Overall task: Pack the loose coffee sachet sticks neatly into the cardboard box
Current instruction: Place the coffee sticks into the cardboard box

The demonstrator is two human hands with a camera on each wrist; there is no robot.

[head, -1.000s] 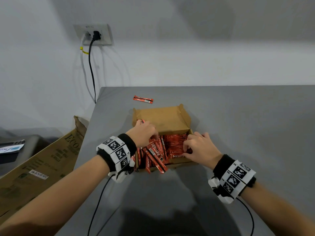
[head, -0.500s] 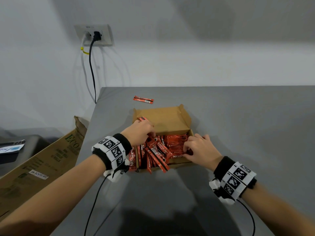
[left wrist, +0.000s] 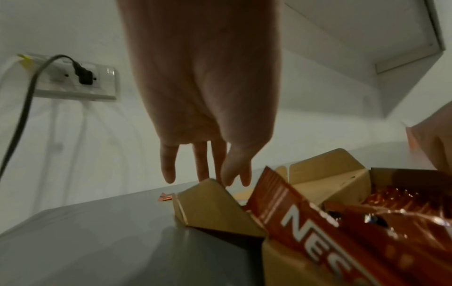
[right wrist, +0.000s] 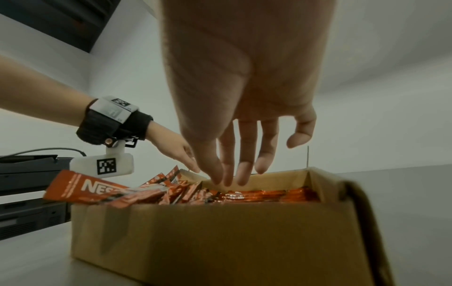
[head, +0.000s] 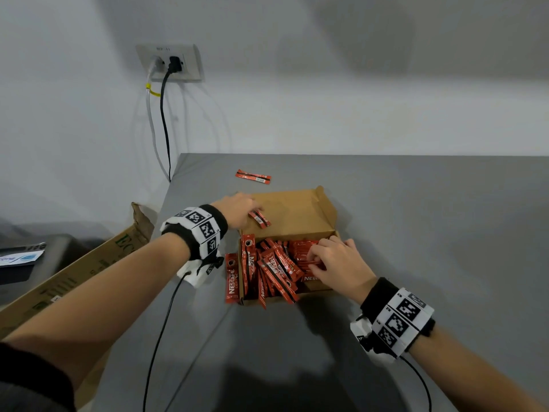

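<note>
The open cardboard box (head: pixel 294 212) sits mid-table, packed with red coffee sachet sticks (head: pixel 279 266); several on the left lie crooked and stick out over the front rim. My left hand (head: pixel 237 211) reaches over the far-left corner of the lid flap, fingers straight (left wrist: pixel 168 166), holding nothing. One sachet (head: pixel 259 217) lies on the flap just by those fingers. My right hand (head: pixel 335 263) rests with straight fingers (right wrist: pixel 244 172) on the tidy stack at the box's right. Another sachet (head: pixel 232 278) leans outside the left wall. A loose sachet (head: pixel 253 176) lies beyond the box.
The grey table's left edge (head: pixel 169 209) runs close to the box. A large brown carton (head: pixel 74 272) stands beside it on the left, and a dark device (head: pixel 29 257) behind that. A wall socket (head: pixel 169 63) with hanging cables is at the back.
My left hand has moved from the crooked sachets at the box's left forward to the lid flap, and a sachet now lies on the flap. The right hand has stayed on the stack.
</note>
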